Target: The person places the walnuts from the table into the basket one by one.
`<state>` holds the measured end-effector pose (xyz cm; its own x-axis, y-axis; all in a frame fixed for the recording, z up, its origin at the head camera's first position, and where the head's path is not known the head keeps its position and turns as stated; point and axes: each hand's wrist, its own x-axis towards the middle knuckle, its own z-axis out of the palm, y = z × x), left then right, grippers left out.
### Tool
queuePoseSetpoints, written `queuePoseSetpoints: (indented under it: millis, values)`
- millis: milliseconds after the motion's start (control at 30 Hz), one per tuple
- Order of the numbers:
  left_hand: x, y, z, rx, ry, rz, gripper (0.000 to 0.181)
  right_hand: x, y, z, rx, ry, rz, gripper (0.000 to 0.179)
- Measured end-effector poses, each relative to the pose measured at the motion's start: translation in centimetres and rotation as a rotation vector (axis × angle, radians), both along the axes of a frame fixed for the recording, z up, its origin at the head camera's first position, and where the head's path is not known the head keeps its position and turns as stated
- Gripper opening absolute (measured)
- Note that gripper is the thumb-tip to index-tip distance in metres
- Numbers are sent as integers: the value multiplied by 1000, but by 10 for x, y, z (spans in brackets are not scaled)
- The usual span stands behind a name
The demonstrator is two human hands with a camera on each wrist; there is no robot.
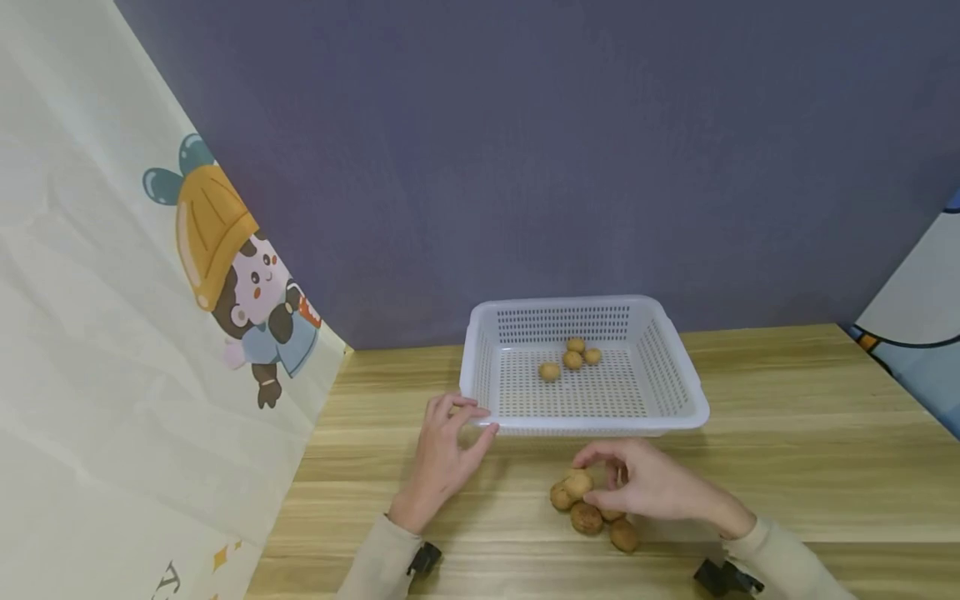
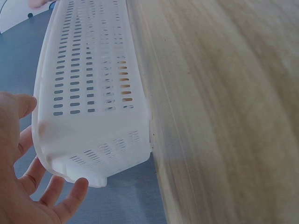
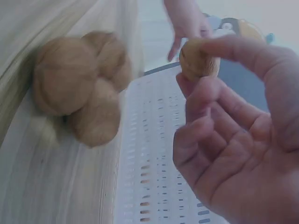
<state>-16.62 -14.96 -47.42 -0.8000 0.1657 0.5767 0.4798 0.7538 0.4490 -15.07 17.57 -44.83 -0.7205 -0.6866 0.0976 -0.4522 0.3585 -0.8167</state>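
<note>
My right hand (image 1: 648, 483) pinches a walnut (image 3: 198, 59) between thumb and fingertips, over a small pile on the table. Several other walnuts (image 1: 587, 517) lie beside and below those fingers; the right wrist view shows them close by on the wood. At the near left corner of a white plastic basket (image 1: 592, 423), my left hand (image 1: 441, 458) rests with spread fingers at the rim. The left wrist view has its fingertips (image 2: 79, 186) around that corner, no walnut in them. Inside the basket, several walnuts (image 1: 550, 372) sit on the perforated floor.
The basket stands on a wood-grain table (image 1: 780, 433), near a dark blue-grey panel (image 1: 540, 150) behind it. On the left rises a pale sheet (image 1: 82, 333) with a printed cartoon figure. Another printed sheet (image 1: 918, 308) borders the right side.
</note>
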Motion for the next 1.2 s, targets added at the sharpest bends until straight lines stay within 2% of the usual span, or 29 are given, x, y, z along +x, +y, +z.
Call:
queuePoseSetpoints:
  millis: [167, 333, 500, 700, 933, 1200]
  values:
    - [0, 0, 1, -2, -5, 0, 22, 0, 2, 10, -35, -97, 55, 39]
    - [-1, 0, 0, 5, -21, -1, 22, -4, 2, 21, -36, -72, 49, 39]
    - [-1, 0, 0, 17, -34, 1, 22, -13, 2, 33, -58, -49, 16, 37]
    - [-1, 1, 0, 21, -51, 6, 22, -33, 3, 52, -35, -65, -41, 37]
    - [-1, 2, -2, 20, -56, -2, 23, -57, 4, 78, 13, -58, -60, 41]
    - [-2, 0, -2, 26, -47, 0, 23, -90, -4, 99, 34, -114, -119, 44]
